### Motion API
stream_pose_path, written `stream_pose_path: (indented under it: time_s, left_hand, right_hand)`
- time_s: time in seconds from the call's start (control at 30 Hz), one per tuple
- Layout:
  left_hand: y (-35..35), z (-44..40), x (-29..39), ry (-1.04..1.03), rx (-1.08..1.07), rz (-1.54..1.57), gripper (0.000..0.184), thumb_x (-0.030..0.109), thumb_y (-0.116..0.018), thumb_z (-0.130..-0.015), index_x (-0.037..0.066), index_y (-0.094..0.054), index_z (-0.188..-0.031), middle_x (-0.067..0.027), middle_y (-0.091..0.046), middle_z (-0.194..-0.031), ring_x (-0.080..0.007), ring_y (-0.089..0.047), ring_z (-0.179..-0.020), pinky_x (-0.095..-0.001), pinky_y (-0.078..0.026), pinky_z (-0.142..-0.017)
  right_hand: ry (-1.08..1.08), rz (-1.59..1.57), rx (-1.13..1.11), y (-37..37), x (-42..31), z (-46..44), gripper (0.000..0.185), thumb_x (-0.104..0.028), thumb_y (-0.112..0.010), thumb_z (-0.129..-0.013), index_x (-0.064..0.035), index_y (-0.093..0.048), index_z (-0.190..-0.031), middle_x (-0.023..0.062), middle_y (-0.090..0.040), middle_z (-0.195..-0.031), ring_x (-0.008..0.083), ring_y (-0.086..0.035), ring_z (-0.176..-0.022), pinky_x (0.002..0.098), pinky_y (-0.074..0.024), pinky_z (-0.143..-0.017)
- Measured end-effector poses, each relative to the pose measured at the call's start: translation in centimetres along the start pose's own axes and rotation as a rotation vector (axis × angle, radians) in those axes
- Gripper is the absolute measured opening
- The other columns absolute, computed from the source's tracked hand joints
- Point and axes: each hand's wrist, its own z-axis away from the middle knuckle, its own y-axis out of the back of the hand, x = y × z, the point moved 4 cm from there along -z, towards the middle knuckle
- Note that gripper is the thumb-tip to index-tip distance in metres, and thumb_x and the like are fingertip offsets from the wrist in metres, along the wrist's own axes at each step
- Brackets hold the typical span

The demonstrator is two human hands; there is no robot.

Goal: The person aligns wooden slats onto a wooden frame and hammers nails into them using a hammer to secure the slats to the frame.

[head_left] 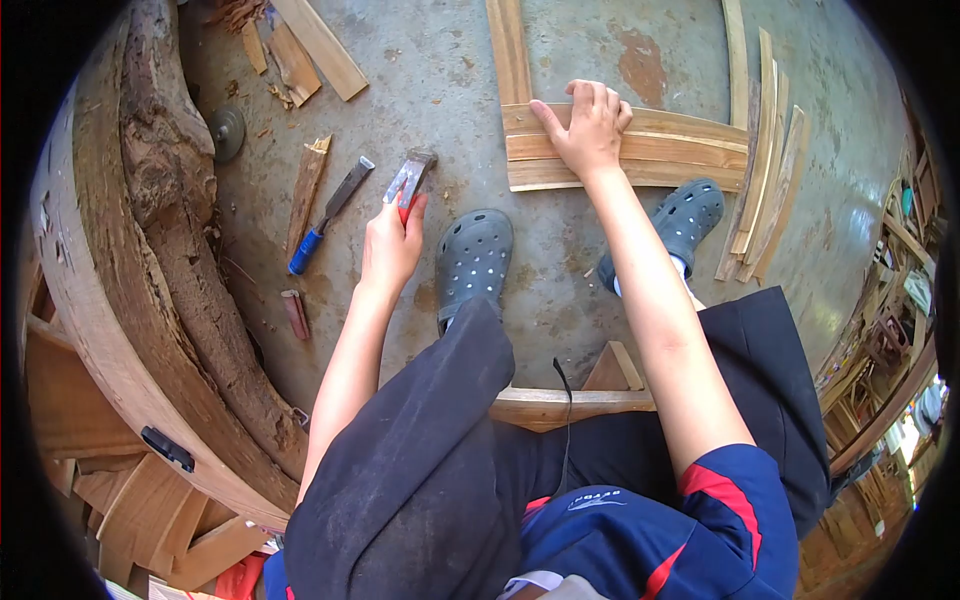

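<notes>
My left hand (393, 240) is closed round the red handle of a hammer (411, 177), whose metal head points up and away from me. On the wooden frame (630, 172) at the upper centre right rests my right hand (592, 127), its palm down and fingers partly spread over the boards. Left of the hammer, a chisel (334, 212) with a blue handle lies on the concrete floor. Beside the chisel is a rough wood piece (307, 192). A small reddish block (295, 314) lies nearer to me.
A large log (185, 220) curves along the left side. Thin wood strips (768, 170) lie right of the frame. Offcuts (320, 50) are at the top left. My shoes (474, 258) stand on the floor near the frame. Scrap wood is piled at the right edge.
</notes>
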Motion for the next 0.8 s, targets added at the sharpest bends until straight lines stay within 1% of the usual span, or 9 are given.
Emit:
stream_pose_path:
  time_s: [0.07, 0.2, 0.27, 0.3, 0.37, 0.4, 0.47, 0.57, 0.8]
  left_hand:
    - [-0.1, 0.0, 0.1, 0.011, -0.014, 0.006, 0.028, 0.027, -0.057, -0.092, 0.001, -0.057, -0.103, -0.0268, -0.061, -0.075, -0.0436, -0.062, -0.075, -0.0453, -0.048, -0.061]
    - [0.0, 0.0, 0.2, 0.010, -0.018, -0.024, 0.029, 0.028, -0.056, -0.093, 0.002, -0.059, -0.104, -0.0262, -0.060, -0.074, -0.0432, -0.061, -0.072, -0.0452, -0.048, -0.061]
    - [0.0, -0.1, 0.2, 0.000, -0.012, -0.026, 0.029, 0.028, -0.056, -0.093, 0.002, -0.060, -0.104, -0.0259, -0.060, -0.074, -0.0430, -0.062, -0.072, -0.0452, -0.048, -0.061]
    - [0.1, -0.1, 0.3, -0.005, -0.012, -0.021, 0.029, 0.028, -0.056, -0.093, 0.002, -0.060, -0.104, -0.0256, -0.060, -0.073, -0.0428, -0.062, -0.072, -0.0446, -0.048, -0.061]
    - [0.2, 0.0, 0.6, -0.016, -0.018, -0.015, 0.029, 0.028, -0.056, -0.093, 0.002, -0.061, -0.104, -0.0252, -0.060, -0.073, -0.0426, -0.062, -0.072, -0.0441, -0.048, -0.061]
    - [0.2, 0.0, 0.5, 0.011, -0.030, -0.023, 0.029, 0.028, -0.055, -0.094, 0.003, -0.061, -0.105, -0.0251, -0.060, -0.074, -0.0422, -0.062, -0.072, -0.0435, -0.048, -0.061]
    - [0.1, 0.0, 0.6, 0.029, -0.049, -0.030, 0.028, 0.028, -0.055, -0.094, 0.003, -0.061, -0.105, -0.0250, -0.061, -0.074, -0.0419, -0.062, -0.072, -0.0430, -0.048, -0.061]
    - [0.1, -0.1, 0.5, 0.075, -0.065, -0.028, 0.028, 0.028, -0.055, -0.094, 0.004, -0.060, -0.105, -0.0244, -0.060, -0.073, -0.0406, -0.062, -0.070, -0.0425, -0.048, -0.061]
    - [0.0, 0.0, 0.1, 0.077, -0.066, -0.068, 0.028, 0.029, -0.055, -0.094, 0.003, -0.060, -0.103, -0.0246, -0.061, -0.074, -0.0408, -0.063, -0.072, -0.0429, -0.048, -0.062]
  right_hand:
    - [-0.055, -0.037, -0.170, -0.8, 0.9, 0.4, 0.051, -0.057, -0.059, -0.081, -0.0120, -0.054, -0.105, 0.0033, -0.054, -0.103, 0.0232, -0.045, -0.106, 0.0463, -0.0230, -0.095]
    - [-0.106, 0.018, -0.210, -0.4, 0.8, -0.1, 0.063, -0.062, -0.061, -0.078, -0.0119, -0.048, -0.114, 0.0085, -0.048, -0.113, 0.0262, -0.041, -0.114, 0.0516, -0.0190, -0.101]
    - [-0.241, 0.063, -0.251, -0.1, 1.1, -0.1, 0.084, -0.065, -0.064, -0.073, -0.0116, -0.036, -0.131, 0.0169, -0.036, -0.132, 0.0347, -0.029, -0.129, 0.0597, -0.0086, -0.107]
    - [-0.248, 0.065, -0.246, 0.3, 0.8, -0.2, 0.084, -0.065, -0.064, -0.073, -0.0116, -0.036, -0.131, 0.0169, -0.036, -0.132, 0.0347, -0.029, -0.129, 0.0597, -0.0086, -0.107]
    - [-0.472, 0.130, -0.294, 1.0, 1.0, 0.0, 0.118, -0.069, -0.070, -0.064, -0.0035, -0.015, -0.144, 0.0280, -0.013, -0.147, 0.0433, -0.008, -0.139, 0.0602, -0.0013, -0.110]
    - [-0.478, 0.134, -0.290, 1.5, 0.7, -0.4, 0.118, -0.069, -0.070, -0.064, -0.0035, -0.015, -0.144, 0.0280, -0.013, -0.147, 0.0433, -0.008, -0.139, 0.0602, -0.0013, -0.110]
    - [-0.842, -0.027, -0.482, 1.5, 1.0, 0.0, 0.140, -0.062, -0.080, -0.055, 0.0076, 0.003, -0.144, 0.0326, 0.009, -0.149, 0.0411, 0.011, -0.141, 0.0546, 0.0023, -0.113]
    - [-0.936, -0.053, -0.552, 1.1, 1.2, -0.2, 0.151, -0.061, -0.084, -0.048, 0.0111, 0.009, -0.141, 0.0325, 0.012, -0.149, 0.0405, 0.014, -0.141, 0.0490, 0.0033, -0.114]
    - [-1.042, -0.042, -0.642, 1.1, 0.6, -0.6, 0.156, -0.059, -0.086, -0.045, 0.0020, 0.020, -0.142, 0.0277, 0.018, -0.149, 0.0347, 0.020, -0.140, 0.0449, 0.0072, -0.115]
